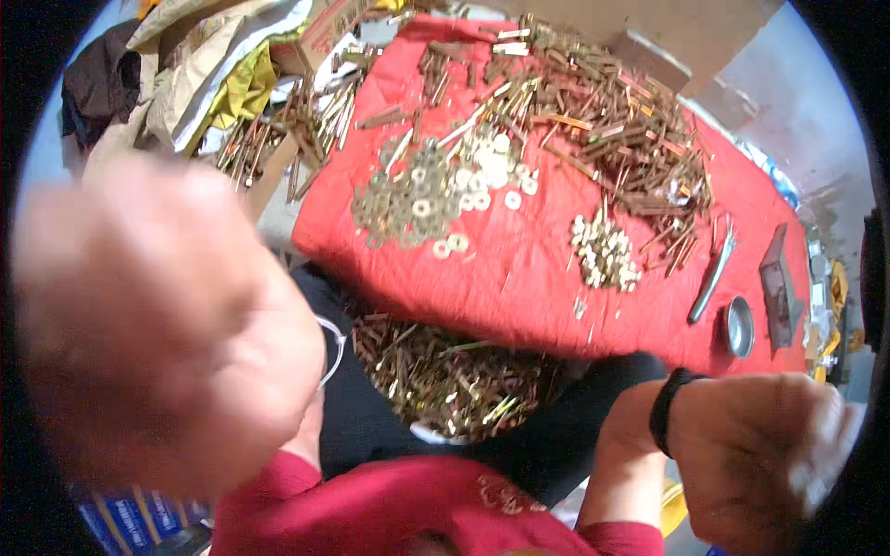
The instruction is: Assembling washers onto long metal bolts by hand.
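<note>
My left hand (167,324) is raised close to the camera at the left, large and smeared by motion; its fingers cannot be made out. A thin silvery bangle circles that wrist. At the lower right my right hand (756,454) is off the near right edge of the red cloth (501,287), a black band on its wrist. Its fingers are blurred toward the rim. On the cloth are a heap of flat rings (408,199), a pile of brown strips (612,120), and small pale pieces (607,255). Nearest my right hand stands a small metal bowl (739,329).
A grey-handled tool (712,278) and a dark metal block (781,287) lie on the cloth's right side. Between my legs sits a basin of brown scraps (454,380). Cardboard (686,37) rises behind; sacks (199,74) and more strips (269,139) are at far left.
</note>
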{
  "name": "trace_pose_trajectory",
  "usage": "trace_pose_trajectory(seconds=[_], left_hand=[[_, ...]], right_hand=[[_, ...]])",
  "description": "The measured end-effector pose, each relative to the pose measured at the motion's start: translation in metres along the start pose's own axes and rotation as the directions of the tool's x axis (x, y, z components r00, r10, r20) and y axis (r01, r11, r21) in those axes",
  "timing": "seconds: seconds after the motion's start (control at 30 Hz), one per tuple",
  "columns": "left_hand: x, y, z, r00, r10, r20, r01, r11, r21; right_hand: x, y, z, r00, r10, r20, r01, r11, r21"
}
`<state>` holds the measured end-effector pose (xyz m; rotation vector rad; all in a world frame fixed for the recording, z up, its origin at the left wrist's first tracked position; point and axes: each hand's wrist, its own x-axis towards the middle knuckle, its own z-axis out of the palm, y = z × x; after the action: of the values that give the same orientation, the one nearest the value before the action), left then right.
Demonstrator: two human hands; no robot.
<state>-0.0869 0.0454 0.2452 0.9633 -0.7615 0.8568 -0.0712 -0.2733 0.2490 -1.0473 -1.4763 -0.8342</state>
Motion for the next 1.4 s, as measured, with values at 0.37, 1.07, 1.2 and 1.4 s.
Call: trace_pose_trajectory(seconds=[0.37, 1.07, 1.2, 1.4], left_hand=[[-0.192, -0.152, -0.059, 0.122, -0.863, -0.489, 0.910, 0.295, -0.293], [-0.197, -0.200, -0.093, 0.456, -0.855, -0.248, 0.876, 0.383, 0.293], [-0.193, -0.194, -0.090, 0.432, -0.882, -0.188, 0.859, 0.466, -0.212], [-0.178, -0.170, -0.101, 0.536, -0.799, -0.272, 0.764, 0.596, -0.245]], right_hand=[[-0.233, 0.213, -0.058, 0.380, 0.924, 0.050, 0.041, 0.037, -0.998], [-0.181, 0.137, 0.078, 0.493, 0.866, 0.081, -0.565, 0.390, -0.727], [-0.165, 0.131, 0.061, 0.194, 0.981, 0.028, -0.482, 0.120, -0.868], [-0.184, 0.121, 0.048, 0.160, 0.968, 0.191, -0.351, 0.237, -0.906]])
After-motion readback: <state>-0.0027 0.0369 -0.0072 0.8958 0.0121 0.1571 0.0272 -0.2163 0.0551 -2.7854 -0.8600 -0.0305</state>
